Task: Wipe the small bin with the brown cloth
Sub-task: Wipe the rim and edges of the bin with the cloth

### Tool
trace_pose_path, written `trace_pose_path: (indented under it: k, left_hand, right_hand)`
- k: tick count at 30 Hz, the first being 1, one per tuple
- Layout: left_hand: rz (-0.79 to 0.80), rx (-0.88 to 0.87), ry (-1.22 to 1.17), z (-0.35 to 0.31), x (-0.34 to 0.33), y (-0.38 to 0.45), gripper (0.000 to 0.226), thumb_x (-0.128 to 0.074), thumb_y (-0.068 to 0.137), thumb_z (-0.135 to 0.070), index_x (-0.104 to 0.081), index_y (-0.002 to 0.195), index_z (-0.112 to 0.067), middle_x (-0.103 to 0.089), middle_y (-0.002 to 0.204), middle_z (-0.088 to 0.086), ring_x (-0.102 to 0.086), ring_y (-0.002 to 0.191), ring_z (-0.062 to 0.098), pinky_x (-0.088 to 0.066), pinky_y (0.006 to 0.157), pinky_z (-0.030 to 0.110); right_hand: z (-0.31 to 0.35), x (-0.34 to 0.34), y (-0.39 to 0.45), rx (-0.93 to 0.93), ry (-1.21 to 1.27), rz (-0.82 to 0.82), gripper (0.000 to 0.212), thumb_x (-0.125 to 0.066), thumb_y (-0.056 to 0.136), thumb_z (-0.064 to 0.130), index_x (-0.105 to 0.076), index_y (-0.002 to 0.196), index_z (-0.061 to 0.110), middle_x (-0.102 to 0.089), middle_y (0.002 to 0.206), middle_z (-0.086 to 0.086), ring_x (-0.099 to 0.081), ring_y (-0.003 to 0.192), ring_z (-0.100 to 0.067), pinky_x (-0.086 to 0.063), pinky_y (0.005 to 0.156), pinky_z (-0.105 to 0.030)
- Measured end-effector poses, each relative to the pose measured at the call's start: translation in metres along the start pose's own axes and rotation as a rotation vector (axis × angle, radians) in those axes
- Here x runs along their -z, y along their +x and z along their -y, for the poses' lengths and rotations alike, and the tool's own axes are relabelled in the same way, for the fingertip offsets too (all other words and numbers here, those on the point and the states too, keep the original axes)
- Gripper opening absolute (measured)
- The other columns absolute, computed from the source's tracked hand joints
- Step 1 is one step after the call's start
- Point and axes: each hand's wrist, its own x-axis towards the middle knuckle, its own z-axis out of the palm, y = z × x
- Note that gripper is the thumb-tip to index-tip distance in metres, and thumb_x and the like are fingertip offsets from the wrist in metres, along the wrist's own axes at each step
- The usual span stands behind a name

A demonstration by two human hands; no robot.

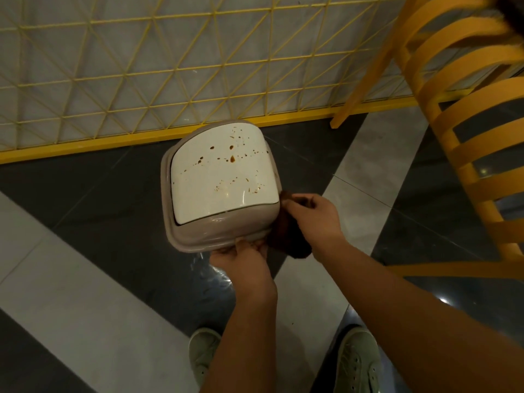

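Here the small bin (221, 185) sits on the floor (85, 279) at picture centre, its white swing lid (224, 171) speckled with brown spots. The left hand (241, 262) is curled around the rim at 6 o'clock of the bin, bracing it. The right hand (314, 219) is closed on the brown cloth (289, 239), pressed against the bin's side at about 4 o'clock. The spots on the lid look untouched, so the wiping seems barely begun. For a good wipe, keep the left hand firm on the rim so the bin cannot slide or tip. The lid probably pivots under pressure, so light strokes toward the braced edge suit it. A yellow chair (467, 137) stands at 2 o'clock.
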Motion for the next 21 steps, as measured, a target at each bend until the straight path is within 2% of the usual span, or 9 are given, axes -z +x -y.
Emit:
trace_pose_path:
  k: [4, 7, 9, 11, 14, 18, 21]
  left_hand:
    - [-0.008, 0.038, -0.019, 0.0, -0.002, 0.0, 0.04, -0.041, 0.096, 0.008, -0.041, 0.126, -0.018, -0.052, 0.132, 0.017, -0.059, 0.116, 0.036, -0.055, 0.089, 0.046]
    - [-0.011, 0.033, -0.004, 0.0, -0.001, -0.003, 0.04, -0.043, 0.096, 0.007, -0.042, 0.126, -0.02, -0.055, 0.131, 0.014, -0.06, 0.115, 0.033, -0.058, 0.082, 0.039]
    - [-0.027, 0.033, 0.041, 0.002, 0.0, -0.003, 0.039, -0.044, 0.096, 0.003, -0.04, 0.125, -0.023, -0.054, 0.132, 0.013, -0.06, 0.115, 0.03, -0.056, 0.085, 0.038]
    - [-0.023, 0.026, 0.09, 0.003, 0.003, -0.002, 0.037, -0.046, 0.097, -0.001, -0.039, 0.126, -0.023, -0.055, 0.131, 0.013, -0.061, 0.114, 0.03, -0.054, 0.093, 0.045]
    - [-0.013, 0.02, 0.113, 0.003, 0.003, -0.003, 0.036, -0.047, 0.097, -0.004, -0.039, 0.127, -0.022, -0.057, 0.129, 0.013, -0.062, 0.112, 0.03, -0.053, 0.095, 0.047]
    - [-0.01, 0.034, 0.026, 0.002, 0.0, 0.001, 0.038, -0.045, 0.097, 0.001, -0.037, 0.129, -0.018, -0.051, 0.133, 0.017, -0.06, 0.115, 0.033, -0.055, 0.088, 0.041]
    - [-0.012, 0.039, 0.001, 0.001, -0.003, 0.001, 0.039, -0.044, 0.098, 0.003, -0.038, 0.13, -0.018, -0.052, 0.133, 0.019, -0.061, 0.115, 0.035, -0.057, 0.086, 0.042]
  right_hand:
    - [0.024, -0.008, 0.02, 0.084, -0.105, 0.019, 0.011, -0.068, 0.085, 0.027, -0.061, 0.093, 0.029, -0.061, 0.094, 0.009, -0.058, 0.085, -0.007, -0.047, 0.07, -0.023]
    - [0.012, -0.006, 0.007, 0.076, -0.095, -0.005, 0.012, -0.065, 0.087, 0.029, -0.058, 0.097, 0.03, -0.058, 0.092, 0.012, -0.054, 0.08, -0.003, -0.04, 0.061, -0.017]
    - [-0.004, -0.002, -0.007, 0.027, -0.022, 0.009, 0.01, -0.066, 0.087, 0.028, -0.059, 0.095, 0.028, -0.062, 0.092, 0.01, -0.059, 0.084, -0.006, -0.044, 0.061, -0.017]
    - [-0.018, 0.0, -0.021, -0.011, 0.03, 0.023, 0.01, -0.068, 0.085, 0.024, -0.06, 0.091, 0.027, -0.064, 0.091, 0.006, -0.062, 0.086, -0.011, -0.051, 0.07, -0.022]
    - [-0.022, -0.004, -0.023, -0.009, 0.075, -0.011, 0.011, -0.07, 0.083, 0.022, -0.062, 0.091, 0.025, -0.066, 0.092, 0.003, -0.063, 0.087, -0.014, -0.055, 0.078, -0.028]
    - [0.007, -0.006, 0.006, -0.02, 0.067, -0.038, 0.012, -0.071, 0.083, 0.029, -0.061, 0.089, 0.029, -0.064, 0.093, 0.005, -0.062, 0.088, -0.012, -0.054, 0.076, -0.028]
    - [0.02, -0.014, 0.016, 0.002, 0.039, -0.049, 0.013, -0.068, 0.085, 0.031, -0.06, 0.095, 0.029, -0.062, 0.095, 0.006, -0.058, 0.084, -0.008, -0.048, 0.068, -0.023]
